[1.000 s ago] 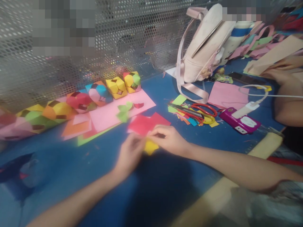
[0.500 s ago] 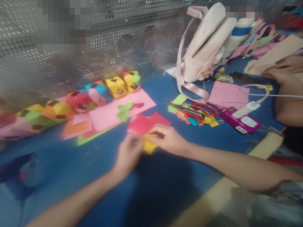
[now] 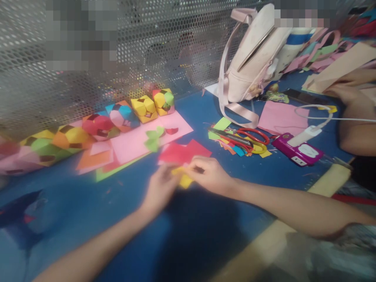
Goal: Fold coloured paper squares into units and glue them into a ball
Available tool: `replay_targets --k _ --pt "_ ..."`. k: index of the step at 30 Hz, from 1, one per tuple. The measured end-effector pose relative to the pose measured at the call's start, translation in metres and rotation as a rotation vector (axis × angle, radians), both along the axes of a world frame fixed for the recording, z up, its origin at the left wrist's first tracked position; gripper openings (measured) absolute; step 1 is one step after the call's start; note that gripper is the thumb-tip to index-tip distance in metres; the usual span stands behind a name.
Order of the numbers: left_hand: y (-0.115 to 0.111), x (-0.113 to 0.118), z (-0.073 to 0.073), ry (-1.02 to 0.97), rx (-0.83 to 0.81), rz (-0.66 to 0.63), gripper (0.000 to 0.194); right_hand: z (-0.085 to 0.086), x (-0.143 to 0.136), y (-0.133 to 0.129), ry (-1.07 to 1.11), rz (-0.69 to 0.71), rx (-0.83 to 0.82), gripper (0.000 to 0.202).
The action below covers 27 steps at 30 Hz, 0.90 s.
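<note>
Between my two hands is a small piece of yellow paper. My left hand grips its left side, fingers closed and slightly blurred. The fingertips of my right hand pinch it from the right. Just beyond lie red paper pieces on the blue table. Farther back, a green folded piece and a small dark red piece rest on a large pink sheet. A row of several folded paper shapes, one of them yellow, stands along the mesh panel.
Red-handled scissors lie on paper scraps at right, near a purple box with a white plug and cable. Behind them stand a pale pink bag and a bottle. Another person's arm reaches in at the right edge.
The yellow paper has shifted and turned slightly between my hands, and its left part shows more. My left hand has moved a little. The other person's hand at right has shifted slightly.
</note>
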<state>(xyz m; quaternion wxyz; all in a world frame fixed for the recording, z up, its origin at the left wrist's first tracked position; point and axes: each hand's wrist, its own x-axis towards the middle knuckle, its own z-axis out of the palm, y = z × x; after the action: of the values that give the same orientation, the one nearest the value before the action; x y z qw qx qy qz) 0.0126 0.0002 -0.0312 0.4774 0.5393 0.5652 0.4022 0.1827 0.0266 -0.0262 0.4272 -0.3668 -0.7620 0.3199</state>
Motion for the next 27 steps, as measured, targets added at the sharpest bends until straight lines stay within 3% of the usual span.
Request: replay_targets --k 3,9,27 --pt "0.0000 -0.0032 -0.0015 0.063 -0.018 -0.045 0.025 0.0005 -0.0003 -0.0008 -0.002 -0.002 -0.013 0.020" --pt "0.0001 -0.0058 -0.0045 0.097 0.031 -0.001 0.025 0.0010 0.0010 -0.0004 -0.005 0.013 -0.054 0.009" --pt "0.0017 -0.0063 -0.0056 0.037 0.013 0.056 0.019 0.0032 0.0014 0.0013 -0.009 -0.001 -0.081 0.016"
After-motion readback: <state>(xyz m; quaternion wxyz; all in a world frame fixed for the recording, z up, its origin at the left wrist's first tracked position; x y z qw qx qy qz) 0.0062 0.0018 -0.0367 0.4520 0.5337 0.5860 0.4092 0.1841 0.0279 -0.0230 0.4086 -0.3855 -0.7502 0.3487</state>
